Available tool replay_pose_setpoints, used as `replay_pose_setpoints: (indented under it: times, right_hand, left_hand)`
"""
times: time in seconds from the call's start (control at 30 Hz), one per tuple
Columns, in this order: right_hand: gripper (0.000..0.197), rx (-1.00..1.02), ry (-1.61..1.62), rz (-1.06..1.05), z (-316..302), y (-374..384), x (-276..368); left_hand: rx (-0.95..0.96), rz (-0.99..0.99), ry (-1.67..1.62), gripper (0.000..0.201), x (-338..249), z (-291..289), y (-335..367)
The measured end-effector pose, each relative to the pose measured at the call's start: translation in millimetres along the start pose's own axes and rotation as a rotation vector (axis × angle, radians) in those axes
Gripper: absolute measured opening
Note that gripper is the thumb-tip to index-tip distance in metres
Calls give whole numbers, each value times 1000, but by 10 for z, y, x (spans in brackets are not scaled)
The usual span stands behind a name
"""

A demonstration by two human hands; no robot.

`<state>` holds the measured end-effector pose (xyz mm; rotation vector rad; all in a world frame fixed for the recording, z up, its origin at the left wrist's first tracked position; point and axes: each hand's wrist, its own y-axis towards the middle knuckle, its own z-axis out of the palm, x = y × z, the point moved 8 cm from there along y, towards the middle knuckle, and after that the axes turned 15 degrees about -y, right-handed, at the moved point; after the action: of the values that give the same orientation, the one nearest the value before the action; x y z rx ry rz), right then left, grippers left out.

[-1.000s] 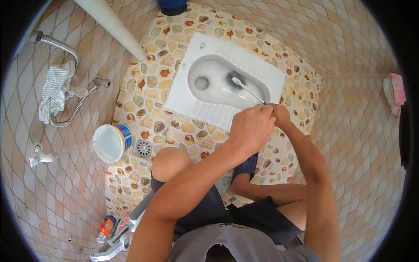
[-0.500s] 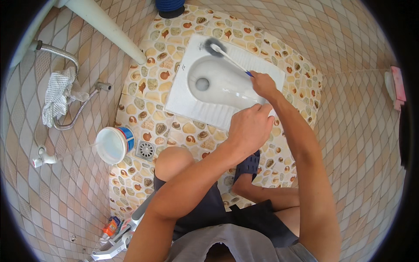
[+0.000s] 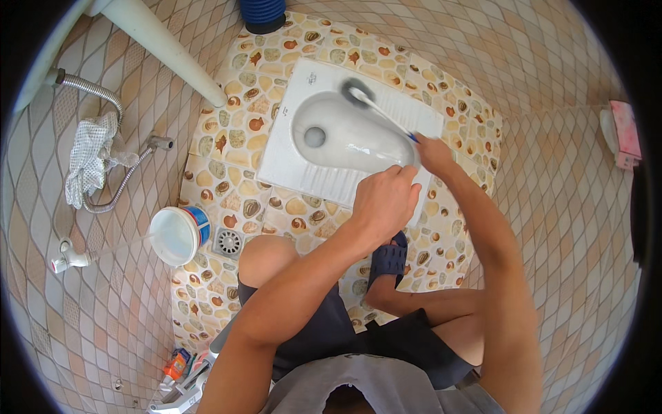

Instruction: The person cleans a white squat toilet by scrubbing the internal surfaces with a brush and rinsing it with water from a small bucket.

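My right hand (image 3: 436,156) is closed round the blue end of a toilet brush (image 3: 386,116). The brush's white handle slants up and left, and its dark, motion-smeared bristles lie on the far rim of a white squat toilet (image 3: 279,155). The bowl has a round grey drain opening at its left end. Nearer to me, my left hand (image 3: 386,201) hangs over the toilet's near edge with its back up and fingers curled in. No object shows in it; its palm is hidden.
At left, water runs from a tap (image 3: 69,257) into a white bucket (image 3: 172,238), beside a floor drain (image 3: 228,242). A cloth (image 3: 93,155) hangs by a metal hose (image 3: 118,193). A pale pipe (image 3: 172,52) and blue ribbed container (image 3: 263,14) stand far left. Tiled walls close in.
The brush head has moved right and slightly nearer along the toilet's far rim, with my right hand shifting right too. My left hand has moved slightly left.
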<state>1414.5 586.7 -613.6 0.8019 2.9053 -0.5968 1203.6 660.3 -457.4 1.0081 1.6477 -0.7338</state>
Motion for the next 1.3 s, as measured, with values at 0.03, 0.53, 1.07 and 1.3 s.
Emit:
replay_pose_setpoints:
  times: [0.03, 0.53, 1.07, 1.3]
  right_hand:
    - [31, 44, 15, 16, 72, -274, -306]
    - [35, 185, -34, 131, 229, -704, -1042]
    - [25, 116, 38, 239, 154, -730, -1302]
    - [33, 159, 131, 138, 344, -1207, -852]
  left_hand:
    - [11, -4, -17, 28, -49, -22, 1]
    - [32, -52, -2, 27, -38, 127, 96]
    - [102, -115, 72, 26, 194, 303, 86]
    - [177, -126, 100, 27, 217, 483, 94]
